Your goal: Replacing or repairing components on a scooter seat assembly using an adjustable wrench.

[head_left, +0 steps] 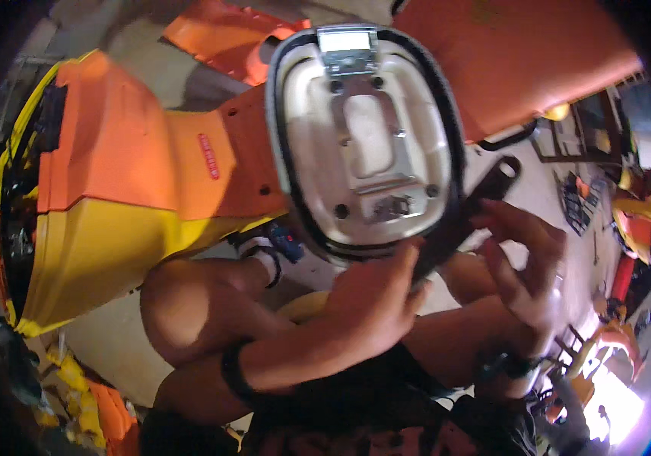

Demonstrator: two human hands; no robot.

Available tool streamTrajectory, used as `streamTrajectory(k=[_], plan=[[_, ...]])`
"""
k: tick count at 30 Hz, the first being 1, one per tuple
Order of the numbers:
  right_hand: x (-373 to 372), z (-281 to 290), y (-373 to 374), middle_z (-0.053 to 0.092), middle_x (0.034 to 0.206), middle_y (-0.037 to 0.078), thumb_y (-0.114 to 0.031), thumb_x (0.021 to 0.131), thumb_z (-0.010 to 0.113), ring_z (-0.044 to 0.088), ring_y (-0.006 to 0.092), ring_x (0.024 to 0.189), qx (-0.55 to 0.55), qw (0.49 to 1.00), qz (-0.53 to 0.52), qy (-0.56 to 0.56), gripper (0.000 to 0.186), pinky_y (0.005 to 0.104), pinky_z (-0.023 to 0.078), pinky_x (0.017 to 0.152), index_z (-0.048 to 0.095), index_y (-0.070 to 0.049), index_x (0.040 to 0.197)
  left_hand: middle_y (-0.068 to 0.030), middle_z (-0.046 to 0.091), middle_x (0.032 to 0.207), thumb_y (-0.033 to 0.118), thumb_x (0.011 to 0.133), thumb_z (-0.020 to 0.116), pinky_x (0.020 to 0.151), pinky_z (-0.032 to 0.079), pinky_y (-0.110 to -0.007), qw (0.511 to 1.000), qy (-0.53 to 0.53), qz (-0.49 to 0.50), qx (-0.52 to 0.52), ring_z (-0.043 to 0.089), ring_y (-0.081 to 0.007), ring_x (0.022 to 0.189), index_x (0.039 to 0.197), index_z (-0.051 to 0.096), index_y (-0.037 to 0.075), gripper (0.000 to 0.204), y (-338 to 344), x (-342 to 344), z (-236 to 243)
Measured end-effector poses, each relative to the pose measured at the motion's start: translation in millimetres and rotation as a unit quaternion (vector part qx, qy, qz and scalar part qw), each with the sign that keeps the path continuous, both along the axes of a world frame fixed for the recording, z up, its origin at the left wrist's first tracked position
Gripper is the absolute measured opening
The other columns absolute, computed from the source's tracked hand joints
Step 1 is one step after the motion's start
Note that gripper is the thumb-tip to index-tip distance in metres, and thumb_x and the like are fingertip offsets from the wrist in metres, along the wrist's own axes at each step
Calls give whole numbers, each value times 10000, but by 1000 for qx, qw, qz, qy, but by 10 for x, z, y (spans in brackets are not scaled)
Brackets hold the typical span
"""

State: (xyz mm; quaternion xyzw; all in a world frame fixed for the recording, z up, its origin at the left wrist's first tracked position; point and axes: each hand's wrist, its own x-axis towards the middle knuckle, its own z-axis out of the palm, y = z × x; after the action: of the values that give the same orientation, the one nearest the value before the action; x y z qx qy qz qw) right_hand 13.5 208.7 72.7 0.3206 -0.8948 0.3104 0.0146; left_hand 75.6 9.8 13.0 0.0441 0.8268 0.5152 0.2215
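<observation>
A black flat bar (493, 182) with a hole at its upper end slants up to the right. My left hand (371, 300) is closed around its lower part, and my right hand (523, 266) has curled fingers gripping it higher up. Just behind both hands is an oval cream plastic piece (310, 121) with a black rim, a metal hinge (344, 57) at its top and a metal fitting (390, 205) near its bottom. It adjoins a large orange-and-yellow plastic body (120, 144) with a red label, on the left.
An orange seat-like panel (531, 53) is at top right, an orange loose part (219, 42) at top. My bent bare legs (173, 304) are below. Yellow parts (637, 213), a red cylinder (622, 277) and scattered tools (580, 201) lie rightward; orange and yellow pieces (105, 414) lie lower left.
</observation>
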Motion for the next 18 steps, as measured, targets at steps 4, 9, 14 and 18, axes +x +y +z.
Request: streamTrajectory(k=[4,9,14,18], plan=[[-15,-65,-53,701,988,156,37,803,677,707,211,766,-43,996,-39,-69,349,290,579,664,651,27,1151,-219,686,851,233,912,679,715,530,-447,999,5,31,25,696,-405,863,1273,493,-4,469,9,-40,-34],[-29,-88,-84,681,1032,175,17,807,675,699,280,770,-77,994,-27,-78,350,341,595,654,645,27,1156,-208,688,891,205,912,686,743,523,-401,997,-5,56,48,701,-372,873,1252,510,-13,441,36,-42,-34],[-59,-112,-133,679,996,164,4,795,695,682,275,787,-87,994,-66,8,344,336,565,720,649,24,1136,-234,668,761,243,897,674,647,521,-502,997,43,62,26,665,-449,756,1238,504,-12,459,2,-48,-50],[-41,-266,-263,637,1160,136,-65,880,652,618,206,1000,-342,905,-249,-40,416,326,503,864,551,27,1272,-219,667,821,201,891,696,653,523,-443,994,71,73,36,683,-412,782,1246,519,-6,447,14,-80,-33]])
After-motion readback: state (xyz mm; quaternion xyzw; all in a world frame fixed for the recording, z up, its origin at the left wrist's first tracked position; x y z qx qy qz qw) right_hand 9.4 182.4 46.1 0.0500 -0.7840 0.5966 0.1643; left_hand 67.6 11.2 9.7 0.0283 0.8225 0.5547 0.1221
